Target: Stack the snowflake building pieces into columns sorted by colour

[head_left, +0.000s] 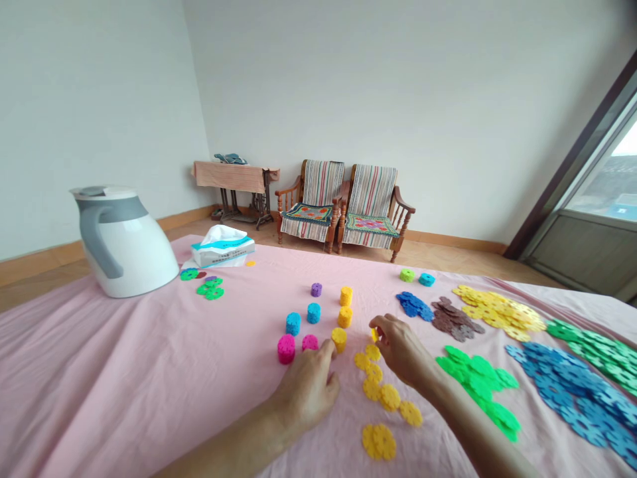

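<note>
My left hand (308,385) rests on the pink cloth with its fingers curled, the fingertips touching a short yellow stack of discs (339,338). My right hand (401,348) is pinched on a small yellow disc (374,334), held just above several loose yellow discs (381,392) lying flat between my hands. Further short stacks stand ahead of my left hand: pink ones (286,348), blue ones (293,323), a purple one (316,289) and two yellow ones (345,296).
A white kettle (122,242) and a tissue pack (222,247) stand at the far left. Piles of green discs (480,382), blue discs (577,392), brown discs (455,318) and yellow discs (500,310) lie on the right. Two chairs stand beyond the pink-covered table (124,385).
</note>
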A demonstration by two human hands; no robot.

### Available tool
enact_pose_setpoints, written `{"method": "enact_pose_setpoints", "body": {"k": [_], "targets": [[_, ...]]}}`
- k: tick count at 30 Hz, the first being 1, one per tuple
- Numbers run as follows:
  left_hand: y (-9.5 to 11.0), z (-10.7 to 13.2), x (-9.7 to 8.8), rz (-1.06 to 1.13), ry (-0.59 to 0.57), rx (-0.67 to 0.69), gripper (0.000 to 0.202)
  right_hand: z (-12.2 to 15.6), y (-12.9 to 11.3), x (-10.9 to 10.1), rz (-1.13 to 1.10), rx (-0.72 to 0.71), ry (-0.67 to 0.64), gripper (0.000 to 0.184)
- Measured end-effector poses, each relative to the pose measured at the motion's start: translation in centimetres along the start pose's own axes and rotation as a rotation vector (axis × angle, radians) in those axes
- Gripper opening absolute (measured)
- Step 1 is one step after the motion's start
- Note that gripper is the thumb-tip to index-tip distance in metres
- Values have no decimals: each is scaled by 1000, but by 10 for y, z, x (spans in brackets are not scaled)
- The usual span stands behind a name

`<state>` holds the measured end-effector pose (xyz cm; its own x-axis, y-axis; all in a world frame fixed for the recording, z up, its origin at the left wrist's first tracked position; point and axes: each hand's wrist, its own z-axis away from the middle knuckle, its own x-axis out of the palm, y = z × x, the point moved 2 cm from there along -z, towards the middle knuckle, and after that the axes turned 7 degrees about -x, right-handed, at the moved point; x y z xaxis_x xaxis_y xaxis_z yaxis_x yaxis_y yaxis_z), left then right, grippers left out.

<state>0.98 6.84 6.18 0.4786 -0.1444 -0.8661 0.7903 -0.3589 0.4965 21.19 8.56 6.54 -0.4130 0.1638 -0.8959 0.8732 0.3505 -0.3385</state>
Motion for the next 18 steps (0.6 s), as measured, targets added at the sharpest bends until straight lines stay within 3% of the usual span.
{"method": "enact_pose_setpoints", "body": {"k": [7,13,18], "targets": [[0,0,-1,4,-6,-4,25,-2,2,-1,13,78,-3,18],[2,1,-3,-17,-34,-22,25,-2,3,-3,-48,127,35,19],[3,1,-4,-15,-31,-15,27,-2,1,-3,-250,194,-25,18]]}}
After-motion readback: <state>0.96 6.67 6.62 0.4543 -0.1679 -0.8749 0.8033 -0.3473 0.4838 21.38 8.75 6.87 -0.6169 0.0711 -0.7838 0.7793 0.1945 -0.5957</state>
